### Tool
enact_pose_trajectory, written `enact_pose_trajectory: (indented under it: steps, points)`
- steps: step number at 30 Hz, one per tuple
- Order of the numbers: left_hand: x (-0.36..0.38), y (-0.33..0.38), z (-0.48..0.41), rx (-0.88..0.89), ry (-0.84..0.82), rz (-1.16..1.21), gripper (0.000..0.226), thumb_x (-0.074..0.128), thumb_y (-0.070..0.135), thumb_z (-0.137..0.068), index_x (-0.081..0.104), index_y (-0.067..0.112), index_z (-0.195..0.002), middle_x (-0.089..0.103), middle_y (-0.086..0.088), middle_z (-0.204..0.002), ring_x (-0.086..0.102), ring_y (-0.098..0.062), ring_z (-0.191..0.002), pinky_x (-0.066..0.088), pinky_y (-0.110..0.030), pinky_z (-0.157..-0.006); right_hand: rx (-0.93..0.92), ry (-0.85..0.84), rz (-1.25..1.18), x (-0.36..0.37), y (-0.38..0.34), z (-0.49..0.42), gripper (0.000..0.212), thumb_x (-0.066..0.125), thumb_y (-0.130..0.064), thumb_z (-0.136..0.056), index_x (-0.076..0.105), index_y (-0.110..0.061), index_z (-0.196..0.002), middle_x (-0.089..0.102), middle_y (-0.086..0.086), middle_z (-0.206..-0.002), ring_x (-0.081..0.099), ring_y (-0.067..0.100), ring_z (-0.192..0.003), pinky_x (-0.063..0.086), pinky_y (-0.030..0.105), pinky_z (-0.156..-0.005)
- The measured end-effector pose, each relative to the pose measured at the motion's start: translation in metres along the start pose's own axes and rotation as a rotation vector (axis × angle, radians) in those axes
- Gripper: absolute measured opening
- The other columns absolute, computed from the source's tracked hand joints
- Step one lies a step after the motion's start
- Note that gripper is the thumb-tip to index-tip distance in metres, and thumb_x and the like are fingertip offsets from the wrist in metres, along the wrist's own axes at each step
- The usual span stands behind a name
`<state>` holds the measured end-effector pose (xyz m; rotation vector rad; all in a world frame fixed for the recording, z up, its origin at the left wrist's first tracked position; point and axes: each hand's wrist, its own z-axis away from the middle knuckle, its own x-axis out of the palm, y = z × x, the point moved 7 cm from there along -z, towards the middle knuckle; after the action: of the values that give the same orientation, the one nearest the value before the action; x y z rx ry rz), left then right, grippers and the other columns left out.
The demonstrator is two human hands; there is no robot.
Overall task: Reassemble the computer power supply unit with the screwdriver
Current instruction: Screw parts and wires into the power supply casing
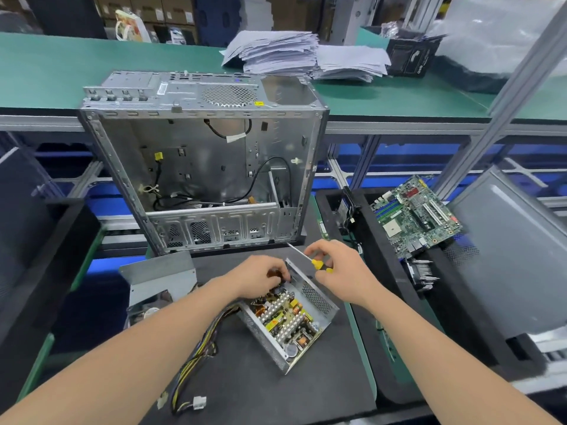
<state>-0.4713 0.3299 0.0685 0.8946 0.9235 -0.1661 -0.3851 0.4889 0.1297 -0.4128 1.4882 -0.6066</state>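
Left hand (260, 276), fingers curled, pinches inside the power supply unit (319, 300); right hand (337, 269) grips the screwdriver (317, 264).

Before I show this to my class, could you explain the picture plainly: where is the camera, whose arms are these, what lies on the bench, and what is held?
There is one picture, taken by a camera on a person's head, looking down at their own bare arms. On the dark mat lies an open silver metal power supply box, circuit board showing, with yellow and black wires trailing to its left. The left hand reaches into the box's far end; what its fingers touch is hidden. The right hand grips a yellow-handled screwdriver, shaft pointing toward the open silver computer case behind. A green motherboard lies to the right.
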Motion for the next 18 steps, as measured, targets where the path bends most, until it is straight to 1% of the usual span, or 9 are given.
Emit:
enact_pose_trajectory:
  steps: [2,3,5,6,9,12,13,16,18]
  points:
    - [0.007,-0.001,-0.008,-0.020,-0.002,-0.031,0.021,0.057,0.027,-0.103,0.073,0.034,-0.114,0.068,0.011,-0.111,0.059,-0.010,-0.102,0.044,-0.026,-0.087,0.010,-0.021,-0.003,-0.006,0.005,0.005,0.042,0.068,-0.004,-0.089,0.068,-0.027,-0.124,0.058,-0.004,-0.111,0.053,-0.010,-0.090,0.041,0.002,-0.076]
    - [0.006,-0.002,-0.011,-0.036,0.023,-0.049,0.020,0.058,0.030,-0.104,0.075,0.032,-0.114,0.069,0.008,-0.112,0.059,-0.011,-0.103,0.044,-0.026,-0.088,0.009,-0.028,-0.012,-0.009,0.008,0.007,0.043,0.067,-0.003,-0.089,0.068,-0.026,-0.124,0.058,-0.005,-0.111,0.052,-0.014,-0.089,0.041,0.002,-0.076]
    - [0.006,-0.004,-0.016,-0.069,0.066,-0.067,0.016,0.062,0.031,-0.101,0.076,0.030,-0.109,0.066,0.009,-0.104,0.057,-0.012,-0.098,0.042,-0.024,-0.086,0.002,-0.036,-0.027,-0.013,0.012,0.010,0.043,0.065,-0.002,-0.088,0.069,-0.026,-0.124,0.057,-0.008,-0.109,0.048,-0.024,-0.088,0.040,-0.001,-0.075]
    - [0.007,-0.005,-0.019,-0.088,0.076,-0.065,0.013,0.064,0.030,-0.100,0.075,0.030,-0.106,0.062,0.010,-0.101,0.055,-0.011,-0.095,0.041,-0.024,-0.085,0.000,-0.040,-0.031,-0.015,0.013,0.010,0.043,0.065,-0.002,-0.089,0.069,-0.026,-0.124,0.057,-0.008,-0.109,0.048,-0.025,-0.087,0.040,-0.001,-0.074]
    - [0.013,-0.006,-0.023,-0.163,0.083,-0.030,0.004,0.068,0.023,-0.097,0.067,0.026,-0.100,0.060,0.007,-0.105,0.054,-0.015,-0.100,0.040,-0.025,-0.083,-0.003,-0.065,-0.038,-0.019,0.017,0.010,0.044,0.065,-0.004,-0.089,0.070,-0.029,-0.125,0.059,-0.006,-0.112,0.052,-0.010,-0.084,0.041,0.002,-0.072]
    - [0.016,-0.011,-0.024,-0.261,0.135,0.026,0.018,0.073,0.019,-0.091,0.056,0.024,-0.096,0.053,0.000,-0.104,0.050,-0.018,-0.091,0.036,-0.026,-0.063,-0.031,-0.090,-0.057,-0.021,0.020,0.009,0.044,0.064,-0.004,-0.090,0.070,-0.030,-0.125,0.061,-0.004,-0.111,0.051,-0.004,-0.083,0.038,0.009,-0.073]
    - [0.016,-0.014,-0.023,-0.294,0.158,0.047,0.023,0.076,0.019,-0.088,0.054,0.023,-0.095,0.053,0.001,-0.101,0.051,-0.018,-0.088,0.035,-0.025,-0.059,-0.042,-0.098,-0.067,-0.022,0.020,0.008,0.044,0.064,-0.004,-0.090,0.070,-0.030,-0.124,0.061,-0.003,-0.111,0.052,-0.003,-0.084,0.038,0.011,-0.075]
    - [0.012,-0.019,-0.023,-0.339,0.158,0.083,0.032,0.082,0.022,-0.084,0.056,0.022,-0.102,0.058,0.006,-0.098,0.056,-0.015,-0.088,0.039,-0.023,-0.060,-0.070,-0.127,-0.086,-0.025,0.024,0.005,0.044,0.065,-0.005,-0.089,0.072,-0.031,-0.124,0.062,-0.006,-0.112,0.055,-0.005,-0.088,0.039,0.010,-0.076]
    - [0.013,-0.017,-0.024,-0.338,0.093,0.053,0.034,0.080,0.025,-0.086,0.057,0.023,-0.112,0.060,0.006,-0.106,0.057,-0.016,-0.096,0.042,-0.025,-0.068,-0.086,-0.148,-0.095,-0.026,0.025,0.003,0.043,0.066,-0.007,-0.088,0.073,-0.033,-0.121,0.063,-0.011,-0.110,0.055,-0.011,-0.085,0.038,0.009,-0.073]
